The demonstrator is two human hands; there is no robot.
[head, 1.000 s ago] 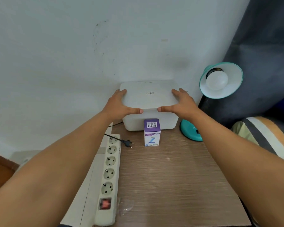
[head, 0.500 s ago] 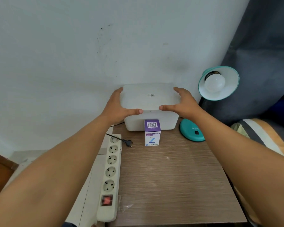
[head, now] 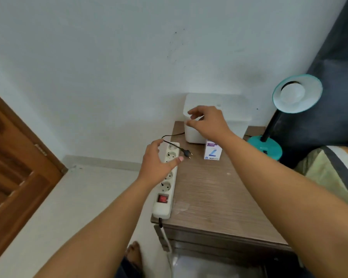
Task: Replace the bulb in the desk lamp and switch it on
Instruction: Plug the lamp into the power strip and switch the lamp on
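A teal desk lamp (head: 273, 146) stands at the table's far right, its shade (head: 311, 95) tilted toward me with a white bulb (head: 292, 94) screwed in. Its black plug (head: 187, 153) lies loose on the table beside a white power strip (head: 167, 189) with a red switch. A small purple and white bulb box (head: 211, 152) stands upright near the middle. My left hand (head: 159, 163) hovers open over the strip's far sockets, just left of the plug. My right hand (head: 207, 123) is open in the air in front of a white storage box (head: 237, 109).
The wooden bedside table (head: 219, 197) has drawers below its front edge. A brown door (head: 14, 157) is at the left, white floor between. A dark curtain and a striped cushion (head: 329, 173) lie at the right. My foot shows below.
Both hands have let go of the white storage box and pulled back. The left hand dropped toward the power strip and plug. The camera view swung left and back.
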